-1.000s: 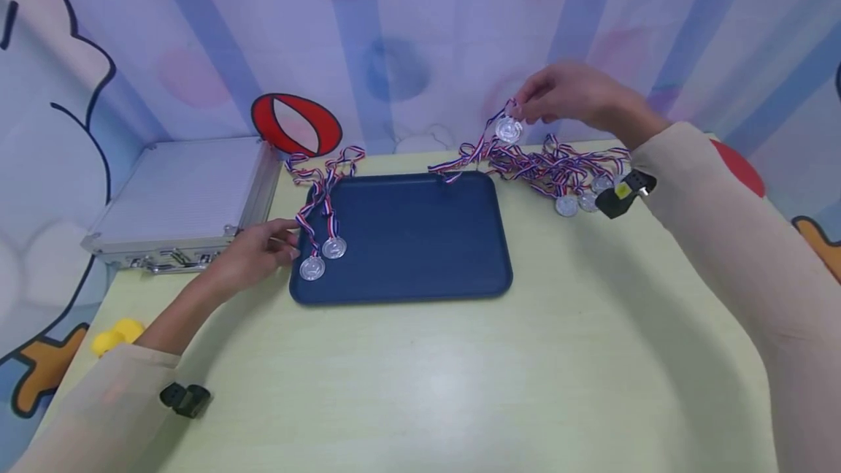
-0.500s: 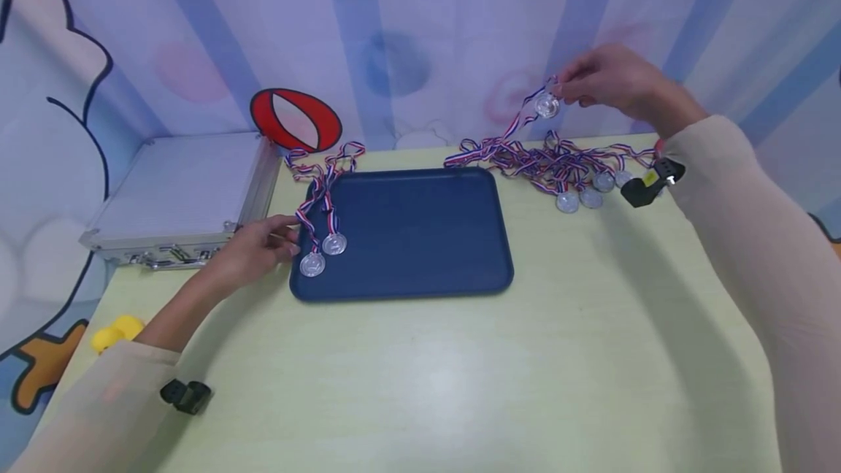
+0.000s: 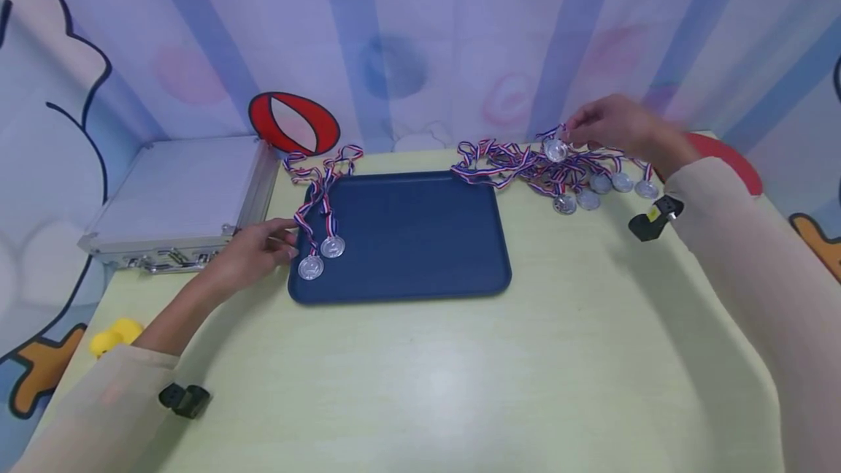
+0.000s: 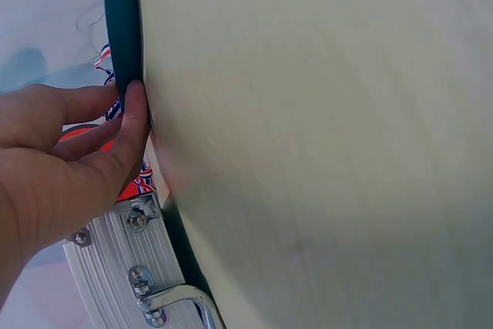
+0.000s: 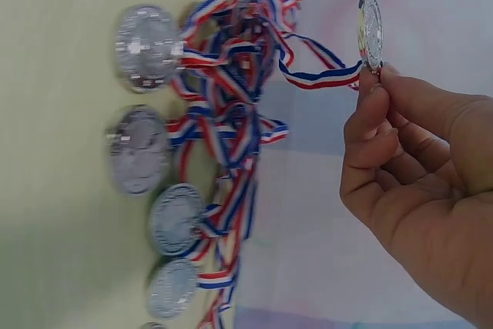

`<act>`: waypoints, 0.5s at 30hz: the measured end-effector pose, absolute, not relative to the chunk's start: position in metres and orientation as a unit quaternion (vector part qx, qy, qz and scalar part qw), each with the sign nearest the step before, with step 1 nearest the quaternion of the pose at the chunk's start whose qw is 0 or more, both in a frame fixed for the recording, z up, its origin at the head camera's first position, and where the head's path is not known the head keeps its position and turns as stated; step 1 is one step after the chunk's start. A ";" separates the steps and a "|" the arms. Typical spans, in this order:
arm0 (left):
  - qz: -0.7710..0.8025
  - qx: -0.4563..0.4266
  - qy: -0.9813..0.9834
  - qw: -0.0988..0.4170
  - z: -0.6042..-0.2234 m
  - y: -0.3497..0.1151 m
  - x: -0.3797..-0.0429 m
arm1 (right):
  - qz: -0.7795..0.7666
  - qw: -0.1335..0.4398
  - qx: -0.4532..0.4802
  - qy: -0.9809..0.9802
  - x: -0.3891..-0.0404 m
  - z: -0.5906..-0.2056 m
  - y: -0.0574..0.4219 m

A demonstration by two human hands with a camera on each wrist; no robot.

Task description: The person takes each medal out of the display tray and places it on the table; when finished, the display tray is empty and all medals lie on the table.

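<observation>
My right hand (image 3: 614, 125) pinches a silver medal (image 5: 370, 32) by its edge near the ribbon, thumb against forefinger. Its red, white and blue ribbon trails down to a tangled heap of ribbons (image 3: 525, 159) at the table's back right. Several silver medals (image 5: 177, 217) stick out of that heap toward the front. My left hand (image 3: 259, 258) holds the left edge of a dark blue tray (image 3: 420, 239), thumb and fingers at the rim in the left wrist view. Two medals, a front one (image 3: 311, 267) and another (image 3: 333, 247), lie on the tray's left side, their ribbons running over its back edge.
A silver ribbed case (image 3: 184, 188) stands on the table's left, close behind my left hand. A yellow toy (image 3: 117, 334) sits near the left table edge. A printed curtain (image 3: 453, 42) hangs behind the table (image 3: 420, 371).
My right hand has moved rightward with the medal, rising and then lowering toward the heap, and its ribbon has been drawn right. My left hand and the tray have stayed in place.
</observation>
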State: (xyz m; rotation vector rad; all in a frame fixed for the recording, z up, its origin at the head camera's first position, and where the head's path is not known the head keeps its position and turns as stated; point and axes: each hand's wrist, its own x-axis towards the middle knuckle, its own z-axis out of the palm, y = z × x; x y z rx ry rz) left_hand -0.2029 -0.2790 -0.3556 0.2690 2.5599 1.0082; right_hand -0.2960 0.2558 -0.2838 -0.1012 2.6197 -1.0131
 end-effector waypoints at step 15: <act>0.345 0.079 0.916 0.190 -0.356 -0.284 -0.203 | -0.370 0.163 -0.079 0.911 -0.278 -0.332 0.238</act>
